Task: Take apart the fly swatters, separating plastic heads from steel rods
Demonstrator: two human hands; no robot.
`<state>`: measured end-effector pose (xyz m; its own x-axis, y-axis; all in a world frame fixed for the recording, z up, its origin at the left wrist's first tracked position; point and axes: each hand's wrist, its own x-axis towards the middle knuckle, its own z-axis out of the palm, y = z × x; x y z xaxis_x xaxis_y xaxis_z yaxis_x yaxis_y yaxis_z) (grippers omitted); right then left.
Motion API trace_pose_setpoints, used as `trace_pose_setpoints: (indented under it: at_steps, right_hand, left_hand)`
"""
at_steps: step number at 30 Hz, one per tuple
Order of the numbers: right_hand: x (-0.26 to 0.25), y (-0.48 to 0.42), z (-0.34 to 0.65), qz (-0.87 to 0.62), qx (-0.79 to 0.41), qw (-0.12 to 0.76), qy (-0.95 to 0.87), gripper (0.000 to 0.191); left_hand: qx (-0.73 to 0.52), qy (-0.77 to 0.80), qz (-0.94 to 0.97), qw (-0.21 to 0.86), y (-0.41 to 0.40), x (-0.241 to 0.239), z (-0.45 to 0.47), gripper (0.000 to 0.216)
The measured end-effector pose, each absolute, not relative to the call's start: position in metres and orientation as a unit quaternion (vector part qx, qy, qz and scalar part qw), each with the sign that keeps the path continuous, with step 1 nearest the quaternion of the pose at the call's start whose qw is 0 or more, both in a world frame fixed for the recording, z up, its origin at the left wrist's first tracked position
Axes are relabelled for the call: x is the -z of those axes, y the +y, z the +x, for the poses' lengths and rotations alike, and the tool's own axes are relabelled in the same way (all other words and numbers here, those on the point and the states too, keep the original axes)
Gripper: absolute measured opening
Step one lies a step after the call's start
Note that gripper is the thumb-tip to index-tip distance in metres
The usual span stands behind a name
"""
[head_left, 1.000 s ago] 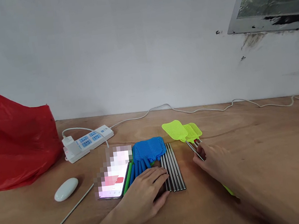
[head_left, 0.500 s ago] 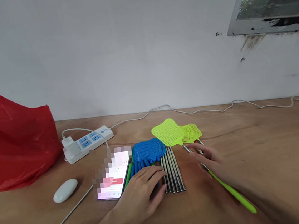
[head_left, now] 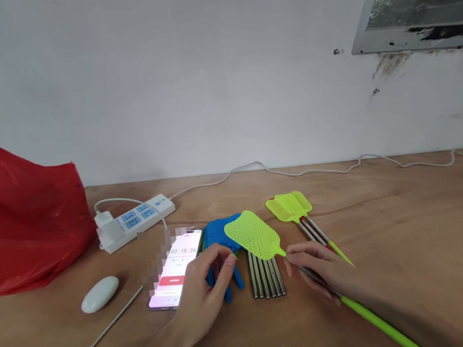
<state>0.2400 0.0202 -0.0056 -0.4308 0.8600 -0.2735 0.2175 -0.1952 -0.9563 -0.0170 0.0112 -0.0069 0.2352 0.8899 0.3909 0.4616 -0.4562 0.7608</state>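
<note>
My right hand (head_left: 317, 267) pinches the thin metal shaft of a yellow-green fly swatter (head_left: 253, 236), whose mesh head hovers over the blue pile and steel rods. My left hand (head_left: 206, 287) is raised a little with fingers bent, its fingertips at the near edge of that mesh head; I cannot tell if they touch it. Beneath lie blue fly swatters (head_left: 217, 235) and several steel rods (head_left: 266, 276) side by side. More yellow-green swatters (head_left: 289, 207) lie to the right on the wooden table (head_left: 408, 220).
A lit phone (head_left: 178, 271) lies left of my left hand. Further left are a white oval mouse (head_left: 100, 293), a white power strip (head_left: 134, 221) with cables, and a red plastic bag (head_left: 23, 219). A white wall stands behind.
My right hand has drawn one yellow-green swatter off the right pile and carried it left and nearer, over the blue ones. My left hand lifted off the blue handles toward the mesh head.
</note>
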Motion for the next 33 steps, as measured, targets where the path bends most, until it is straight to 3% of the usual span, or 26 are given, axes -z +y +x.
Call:
trace_pose_setpoints:
  at_steps: [6, 14, 23, 28, 33]
  right_hand:
    - [0.006, 0.013, 0.233, -0.461, -0.653, 0.237, -0.551, 0.038]
    - [0.016, 0.006, 0.224, -0.421, -0.658, 0.256, -0.570, 0.047]
    - [0.032, 0.004, 0.220, -0.432, -0.662, 0.244, -0.562, 0.054]
    - [0.027, 0.005, 0.223, -0.458, -0.653, 0.254, -0.547, 0.055]
    - [0.022, 0.012, 0.228, -0.456, -0.641, 0.321, -0.527, 0.052]
  left_hand:
    - [-0.441, 0.451, 0.651, 0.423, 0.012, 0.010, -0.015, 0.035]
    - [-0.463, 0.434, 0.602, 0.485, 0.011, 0.011, -0.014, 0.047]
    - [-0.502, 0.414, 0.574, 0.497, 0.014, 0.001, -0.015, 0.029]
    - [-0.560, 0.439, 0.531, 0.460, 0.024, 0.002, -0.023, 0.029]
    - [-0.513, 0.456, 0.546, 0.480, 0.025, 0.007, -0.026, 0.038]
